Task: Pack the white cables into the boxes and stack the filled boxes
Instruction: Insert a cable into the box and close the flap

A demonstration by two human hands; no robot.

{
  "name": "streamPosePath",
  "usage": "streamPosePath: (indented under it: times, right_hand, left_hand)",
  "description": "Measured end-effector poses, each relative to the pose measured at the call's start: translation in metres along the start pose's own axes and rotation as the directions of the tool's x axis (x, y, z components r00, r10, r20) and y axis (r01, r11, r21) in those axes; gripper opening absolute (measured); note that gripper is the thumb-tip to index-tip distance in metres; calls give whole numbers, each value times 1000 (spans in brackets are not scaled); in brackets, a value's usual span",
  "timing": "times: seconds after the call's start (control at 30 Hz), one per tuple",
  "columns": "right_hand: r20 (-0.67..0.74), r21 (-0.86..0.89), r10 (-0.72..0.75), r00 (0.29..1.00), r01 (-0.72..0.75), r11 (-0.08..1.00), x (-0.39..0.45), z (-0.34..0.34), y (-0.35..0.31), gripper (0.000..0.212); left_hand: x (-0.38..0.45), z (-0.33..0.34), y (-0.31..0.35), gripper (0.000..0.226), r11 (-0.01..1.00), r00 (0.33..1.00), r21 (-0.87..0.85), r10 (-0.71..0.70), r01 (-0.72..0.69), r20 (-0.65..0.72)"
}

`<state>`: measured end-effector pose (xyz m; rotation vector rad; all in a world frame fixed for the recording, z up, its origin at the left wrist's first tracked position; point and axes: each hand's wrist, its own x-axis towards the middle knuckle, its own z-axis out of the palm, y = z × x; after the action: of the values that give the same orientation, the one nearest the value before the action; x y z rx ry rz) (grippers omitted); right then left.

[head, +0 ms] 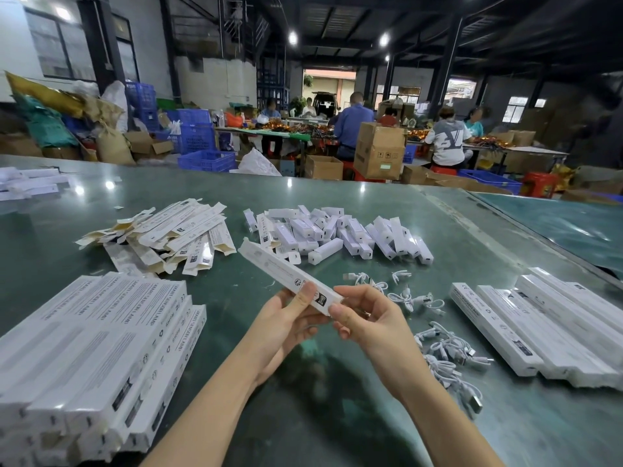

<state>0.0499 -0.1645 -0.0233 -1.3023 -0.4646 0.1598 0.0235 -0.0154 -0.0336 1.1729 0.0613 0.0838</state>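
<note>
Head view: a long white box (290,276) is held above the tabletop (337,416), pinched near its end by the left hand (290,318) and right hand (357,315). White cables (438,345) lie just right. The end flap should be tucked fully before stacking.

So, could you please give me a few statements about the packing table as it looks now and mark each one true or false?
1. Both hands, the left hand and the right hand, hold one long white cardboard box. True.
2. The loose white cables lie to the left of the hands. False: they lie to the right.
3. A stack of long white printed boxes sits at the near left of the green table. True.
4. The short white boxes are lined up in a neat row. False: they lie in a loose heap.
5. The flattened white cartons lie left of that heap. True.
</note>
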Motion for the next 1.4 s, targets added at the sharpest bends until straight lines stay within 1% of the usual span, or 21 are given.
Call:
streamPosePath:
  times: [0.17,0.27,0.37,0.43,0.5,0.57,0.63,0.7,0.73,0.77,0.83,0.87,0.9,0.93,0.97,1.03,1.1,1.2,1.27,1.33,1.4]
  right_hand:
    - [36,-79,13,999,-11,997,0,-4,-1,21]
    - [21,-241,-27,999,31,970,1,-3,0,21]
    - [2,-484,-128,992,113,868,-2,4,4,26]
    - [51,-602,-223,973,208,771,-5,8,6,28]
    - [138,-698,-302,943,309,646,-7,11,8,29]
    - [219,-740,-319,922,370,561,-8,13,11,32]
    - [275,-757,-273,922,383,530,-9,15,13,37]
    - [330,-749,-258,908,418,514,-10,15,13,40]
    - [323,-732,-292,900,433,526,-11,16,11,37]
    - [268,-700,-345,900,428,572,-11,16,9,33]
    - [44,-591,-406,913,351,726,-8,13,4,24]
    - [-75,-515,-385,920,295,805,-5,10,0,22]
    - [-171,-420,-327,929,231,878,-2,6,-4,22]
    - [-240,-302,-232,943,155,941,1,1,-9,23]
    - [-268,-154,-112,957,72,985,3,-3,-14,26]
    - [-216,120,89,972,-64,991,6,-9,-22,41]
    - [-167,242,160,973,-117,963,6,-13,-25,50]
    - [-189,334,174,966,-103,937,7,-15,-25,41]
    - [-220,356,177,959,-90,930,6,-18,-26,32]
    - [-235,355,157,959,-66,933,6,-19,-26,24]
    - [-219,333,98,971,-20,943,6,-20,-24,20]
  left_hand:
    - [0,-2,-1,47,999,1000,38,-12,11,1]
    - [1,-2,-1,45,1000,1000,13,-7,7,-3]
    - [4,-3,2,47,995,1000,-99,-22,23,11]
    - [4,-4,6,49,986,998,-157,-46,51,36]
    - [5,-4,8,54,969,998,-235,-69,70,12]
    - [6,-6,8,56,949,996,-310,-69,48,-55]
    - [6,-9,8,46,960,991,-281,-52,16,-120]
    - [4,-11,10,36,971,989,-237,-41,7,-139]
    - [3,-13,11,35,977,991,-214,-33,4,-130]
    - [3,-13,12,37,982,994,-187,-23,2,-110]
    - [2,-14,15,45,992,1000,-128,-19,17,-10]
    - [1,-13,16,48,994,996,-102,-40,48,77]
    - [-1,-13,16,49,993,982,-77,-77,92,171]
    - [-3,-11,17,48,990,960,-38,-119,133,253]
    - [-5,-9,16,46,988,940,23,-155,156,304]
    - [-9,-5,15,40,976,931,170,-183,134,317]
    - [-10,-3,14,36,962,938,263,-157,75,307]
    - [-10,-5,16,18,941,960,337,-104,11,258]
    - [-11,-6,17,10,921,970,388,-68,-29,235]
    - [-12,-6,17,13,908,974,416,-46,-52,222]
    - [-13,-5,18,18,905,976,420,-36,-60,215]
